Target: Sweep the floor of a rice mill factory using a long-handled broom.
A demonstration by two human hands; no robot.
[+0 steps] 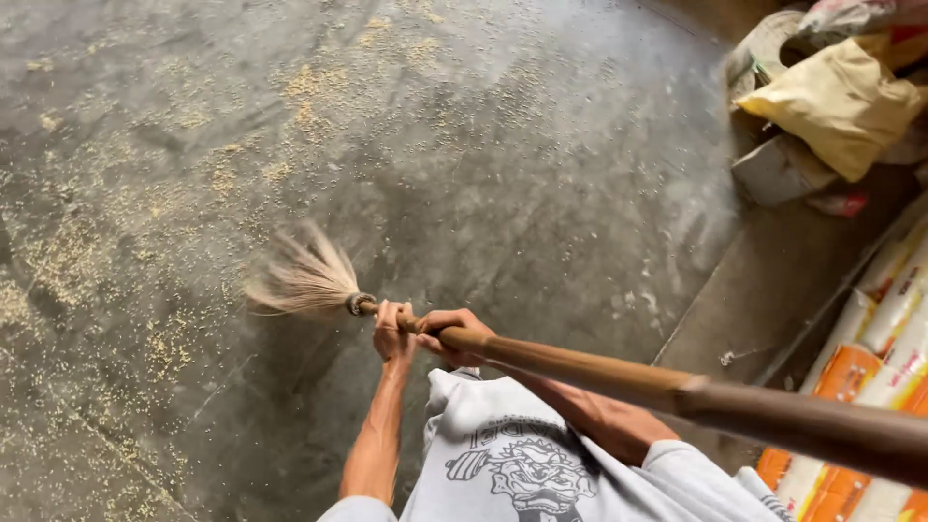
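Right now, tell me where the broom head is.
In the head view the broom head sits left of centre on the concrete floor, just beyond the left hand on the wooden handle, with scattered grain around it.

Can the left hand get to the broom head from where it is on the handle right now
Probably yes. The left hand grips the handle just behind the broom head, with nothing between them; the right hand sits behind it.

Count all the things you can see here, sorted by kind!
Broom: 1
Hands on its wooden handle: 2, left hand and right hand
Yellow sack: 1
Orange-and-white bags: at least 3; edge hides more
Total: at least 7
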